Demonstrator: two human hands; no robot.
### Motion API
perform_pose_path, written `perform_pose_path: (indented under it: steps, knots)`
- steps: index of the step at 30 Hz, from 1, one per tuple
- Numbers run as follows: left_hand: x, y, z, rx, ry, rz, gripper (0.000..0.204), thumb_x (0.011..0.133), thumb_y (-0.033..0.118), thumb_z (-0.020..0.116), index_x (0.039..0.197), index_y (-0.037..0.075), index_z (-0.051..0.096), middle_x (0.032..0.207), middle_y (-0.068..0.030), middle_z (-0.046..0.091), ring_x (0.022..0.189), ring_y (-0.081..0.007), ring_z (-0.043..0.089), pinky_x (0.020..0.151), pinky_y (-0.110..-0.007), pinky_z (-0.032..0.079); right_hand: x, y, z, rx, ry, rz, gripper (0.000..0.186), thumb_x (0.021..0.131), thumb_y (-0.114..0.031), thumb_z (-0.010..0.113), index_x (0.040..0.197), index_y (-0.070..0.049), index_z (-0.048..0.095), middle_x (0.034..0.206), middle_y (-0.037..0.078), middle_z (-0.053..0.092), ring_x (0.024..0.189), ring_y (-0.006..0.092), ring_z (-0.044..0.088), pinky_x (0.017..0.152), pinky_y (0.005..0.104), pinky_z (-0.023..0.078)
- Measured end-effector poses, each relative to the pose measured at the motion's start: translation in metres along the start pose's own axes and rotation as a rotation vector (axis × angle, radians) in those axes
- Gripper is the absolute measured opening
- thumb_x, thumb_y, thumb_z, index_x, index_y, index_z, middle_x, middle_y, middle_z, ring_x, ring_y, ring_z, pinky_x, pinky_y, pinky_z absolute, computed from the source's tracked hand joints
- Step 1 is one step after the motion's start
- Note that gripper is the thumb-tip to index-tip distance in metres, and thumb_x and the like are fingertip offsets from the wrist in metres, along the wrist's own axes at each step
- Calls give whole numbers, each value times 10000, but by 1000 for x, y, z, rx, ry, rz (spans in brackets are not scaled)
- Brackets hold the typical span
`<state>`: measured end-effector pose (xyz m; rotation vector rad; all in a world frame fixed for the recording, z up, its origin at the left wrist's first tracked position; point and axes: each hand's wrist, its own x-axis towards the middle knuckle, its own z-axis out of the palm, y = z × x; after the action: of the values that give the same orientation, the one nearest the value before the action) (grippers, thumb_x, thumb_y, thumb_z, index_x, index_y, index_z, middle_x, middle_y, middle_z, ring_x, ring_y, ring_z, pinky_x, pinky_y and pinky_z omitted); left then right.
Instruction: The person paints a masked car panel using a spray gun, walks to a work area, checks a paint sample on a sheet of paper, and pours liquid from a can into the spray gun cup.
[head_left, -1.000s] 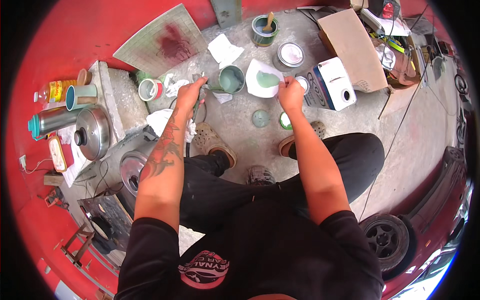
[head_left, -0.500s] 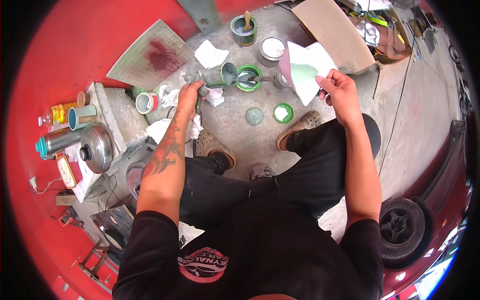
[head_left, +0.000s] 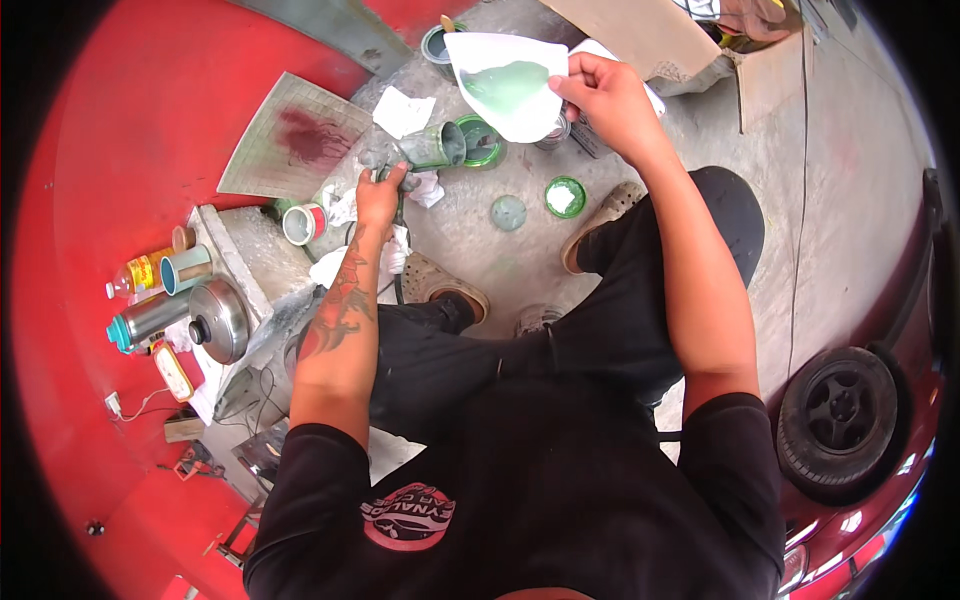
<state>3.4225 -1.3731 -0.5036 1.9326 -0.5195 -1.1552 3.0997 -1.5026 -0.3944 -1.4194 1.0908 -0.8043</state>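
Note:
My left hand (head_left: 376, 200) is closed around a spray gun (head_left: 384, 162) with a grey-green cup (head_left: 436, 148). The cup lies tipped sideways, its mouth facing right toward an open green-rimmed paint can (head_left: 484, 138). Pinched at its right edge by my right hand (head_left: 612, 104) is a white sheet of paper (head_left: 512, 88) with a pale green paint stain. The sheet hangs above the cans and hides part of them. Below lie a round greenish disc (head_left: 508, 212) and a green lid (head_left: 566, 197) with white inside.
A brush-holding can (head_left: 436, 48) stands farther back. A stained panel (head_left: 290, 135) leans on the red wall. At left, a steel flask (head_left: 150, 318), a pot lid (head_left: 220, 322) and a blue cup (head_left: 187, 268) crowd a ledge. Cardboard (head_left: 640, 40) is at the back right; a car wheel (head_left: 838, 415) sits right.
My right hand has carried the paper left and farther back, over the cans, and its stained side now faces me more fully. My left hand keeps hold of the spray gun.

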Motion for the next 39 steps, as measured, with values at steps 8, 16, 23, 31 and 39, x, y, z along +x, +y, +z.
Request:
perform_pose_path:
  steps: [8, 16, 23, 31, 39]
  knots:
    - [8, -17, 3, 150, 96, 76, 891, 842, 237, 784, 1452, -107, 233, 1033, -168, 657, 761, -186, 655, 665, -296, 534, 0, -2, -4, -31, 36, -31, 183, 868, -190, 680, 932, -18, 688, 649, -7, 627, 587, 64, 602, 558, 249, 442]
    - [9, -19, 3, 222, 125, 137, 858, 841, 218, 786, 1429, -115, 257, 1024, -175, 655, 754, -191, 654, 641, -297, 535, -2, -7, -4, -43, 45, -18, 172, 880, -177, 680, 933, -14, 675, 687, -16, 619, 598, 59, 570, 575, 234, 431]
    - [3, -11, 8, 229, 104, 117, 867, 837, 205, 790, 1426, -125, 245, 1030, -191, 654, 767, -201, 662, 653, -301, 550, -1, -6, -3, -53, 30, -23, 143, 908, -134, 664, 955, 1, 668, 727, -31, 611, 603, 41, 521, 570, 212, 415]
    - [21, -27, 3, 297, 151, 201, 827, 828, 184, 797, 1393, -130, 280, 1055, -200, 651, 797, -210, 674, 647, -301, 563, 0, -3, -3, -51, 58, -52, 192, 858, -202, 681, 950, -33, 700, 681, 41, 676, 614, 99, 655, 616, 270, 503]
    - [6, -13, 14, 329, 135, 200, 794, 817, 192, 807, 1362, -128, 326, 1071, -199, 652, 802, -204, 675, 651, -299, 556, -1, -4, -3, -63, 45, -40, 149, 906, -142, 668, 959, -2, 668, 719, -33, 610, 603, 39, 530, 558, 214, 418]
